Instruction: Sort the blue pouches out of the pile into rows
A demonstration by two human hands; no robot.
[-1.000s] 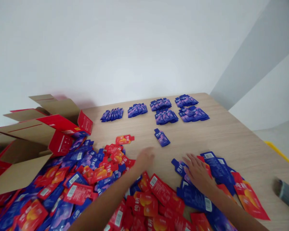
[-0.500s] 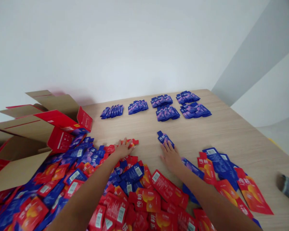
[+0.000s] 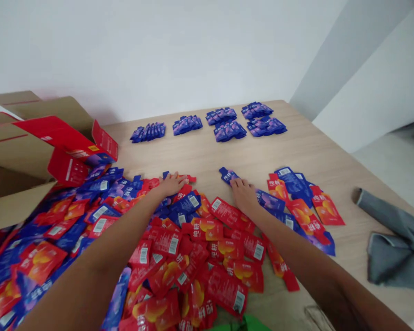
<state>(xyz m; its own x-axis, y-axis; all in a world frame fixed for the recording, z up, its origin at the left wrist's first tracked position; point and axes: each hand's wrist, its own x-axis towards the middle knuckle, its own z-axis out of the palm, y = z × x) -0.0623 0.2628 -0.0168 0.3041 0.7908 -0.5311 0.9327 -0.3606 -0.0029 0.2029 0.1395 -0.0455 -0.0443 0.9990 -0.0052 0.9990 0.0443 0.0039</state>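
Note:
My left hand [image 3: 172,185] lies palm down at the far edge of the mixed heap, fingers stretched out over red pouches. A red pouch tip [image 3: 191,178] shows beyond its fingers, and a blue pouch tip [image 3: 166,174] pokes out behind it. My right hand [image 3: 244,195] rests with its fingers on the lower part of a blue pouch [image 3: 228,175] lying flat on the table; its palm side is hidden. Close beside that hand are another blue pouch [image 3: 272,201] and a red pouch [image 3: 224,210].
Several fanned stacks of blue pouches, such as this stack [image 3: 229,131], line the table's back. An open red carton [image 3: 65,138] stands left. More red and blue pouches [image 3: 298,193] lie right, near a grey cloth [image 3: 396,248]. Something green [image 3: 251,323] shows at the bottom edge.
The view has tilted down and shifted, bringing the grey cloth and more of the heap into sight. A blue tip now shows behind my left hand. My right hand stays on its blue pouch.

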